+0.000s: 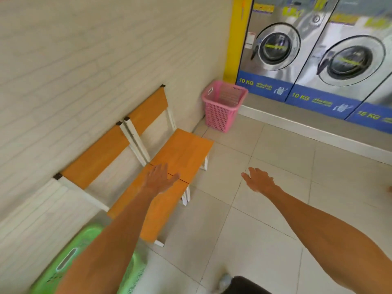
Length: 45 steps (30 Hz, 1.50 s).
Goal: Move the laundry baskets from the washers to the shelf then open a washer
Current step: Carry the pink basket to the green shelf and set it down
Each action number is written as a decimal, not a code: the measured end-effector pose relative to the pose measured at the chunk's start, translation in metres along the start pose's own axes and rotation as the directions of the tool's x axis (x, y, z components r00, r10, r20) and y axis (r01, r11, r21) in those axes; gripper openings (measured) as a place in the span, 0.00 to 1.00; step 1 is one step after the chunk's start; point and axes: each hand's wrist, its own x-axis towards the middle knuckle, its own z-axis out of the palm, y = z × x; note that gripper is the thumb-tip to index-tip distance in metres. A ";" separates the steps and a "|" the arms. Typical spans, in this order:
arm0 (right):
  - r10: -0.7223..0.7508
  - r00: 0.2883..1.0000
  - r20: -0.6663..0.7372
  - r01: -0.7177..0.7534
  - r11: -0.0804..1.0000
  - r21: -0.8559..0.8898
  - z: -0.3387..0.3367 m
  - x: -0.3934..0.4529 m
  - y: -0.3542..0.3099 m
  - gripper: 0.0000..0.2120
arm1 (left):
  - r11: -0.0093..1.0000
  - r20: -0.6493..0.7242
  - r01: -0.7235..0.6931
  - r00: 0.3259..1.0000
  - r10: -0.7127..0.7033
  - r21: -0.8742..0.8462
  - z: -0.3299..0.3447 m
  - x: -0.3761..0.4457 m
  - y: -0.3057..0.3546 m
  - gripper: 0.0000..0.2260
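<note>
While both arms reach forward, the left hand (160, 179) spreads its fingers and grips nothing above the seats of two orange chairs (180, 158) set against the white wall (84, 60); the right hand (259, 181) is likewise splayed and empty over the tiled floor (265, 219). A green laundry basket (70, 257) sits low beside the left forearm. A pink laundry basket (222, 105) stands in the corner, just beside the front-loading washers (314, 54), whose round doors are closed.
</note>
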 end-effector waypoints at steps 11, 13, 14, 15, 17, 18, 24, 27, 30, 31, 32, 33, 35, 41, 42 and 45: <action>0.033 0.998 -0.049 -0.031 0.999 0.041 -0.121 0.164 0.099 0.31 | 0.999 0.072 -0.024 0.997 0.021 0.039 -0.031 0.170 0.147 0.40; 0.032 0.999 -0.043 -0.029 0.998 0.056 -0.135 0.201 0.102 0.31 | 0.999 0.071 -0.034 0.997 0.031 0.042 -0.040 0.214 0.169 0.41; 0.038 0.999 -0.037 -0.036 0.997 0.062 -0.143 0.221 0.102 0.31 | 0.998 0.065 -0.047 0.997 0.045 0.039 -0.045 0.238 0.181 0.40; 0.046 0.999 -0.028 -0.044 0.997 0.067 -0.151 0.241 0.103 0.31 | 0.997 0.057 -0.065 0.996 0.062 0.040 -0.051 0.261 0.193 0.39; 0.051 0.999 -0.010 -0.050 0.996 0.080 -0.168 0.277 0.102 0.31 | 0.995 0.053 -0.089 0.995 0.086 0.052 -0.064 0.305 0.214 0.38; 0.053 0.999 -0.007 -0.052 0.994 0.092 -0.175 0.294 0.103 0.31 | 0.994 0.052 -0.092 0.995 0.089 0.055 -0.069 0.327 0.223 0.38; 0.077 0.996 0.046 -0.083 0.985 0.149 -0.212 0.401 0.108 0.31 | 0.994 0.054 -0.102 0.993 0.101 0.031 -0.099 0.446 0.287 0.36; 0.064 0.997 0.039 -0.070 0.982 0.173 -0.237 0.458 0.115 0.31 | 0.995 0.063 -0.098 0.993 0.096 0.022 -0.106 0.500 0.318 0.35; 0.044 0.998 0.033 -0.049 0.985 0.166 -0.269 0.520 0.131 0.32 | 0.994 0.084 -0.087 0.993 0.081 0.069 -0.110 0.555 0.341 0.35; 0.034 0.999 0.036 -0.039 0.989 0.142 -0.280 0.542 0.138 0.32 | 0.994 0.079 -0.080 0.994 0.074 0.077 -0.111 0.574 0.348 0.34; 0.019 0.999 0.047 -0.024 0.994 0.105 -0.292 0.564 0.146 0.33 | 0.995 0.071 -0.069 0.995 0.064 0.075 -0.113 0.593 0.356 0.34; 0.001 0.998 0.063 -0.005 0.998 0.061 -0.303 0.585 0.154 0.33 | 0.996 0.062 -0.056 0.997 0.052 0.065 -0.115 0.612 0.365 0.35; -0.051 0.996 0.077 0.052 0.999 -0.015 -0.326 0.632 0.170 0.33 | 0.999 0.033 -0.021 0.999 0.020 0.029 -0.120 0.651 0.385 0.37; -0.167 0.985 0.047 0.169 0.985 -0.036 -0.415 0.778 0.206 0.33 | 0.990 -0.002 0.110 0.994 -0.110 -0.089 -0.138 0.753 0.458 0.40; -0.175 0.984 0.038 0.176 0.984 -0.036 -0.429 0.800 0.209 0.32 | 0.987 0.009 0.127 0.992 -0.127 -0.101 -0.142 0.768 0.468 0.40; -0.216 0.975 0.059 0.220 0.973 -0.070 -0.461 0.852 0.213 0.32 | 0.973 0.009 0.179 0.984 -0.179 -0.145 -0.147 0.805 0.493 0.39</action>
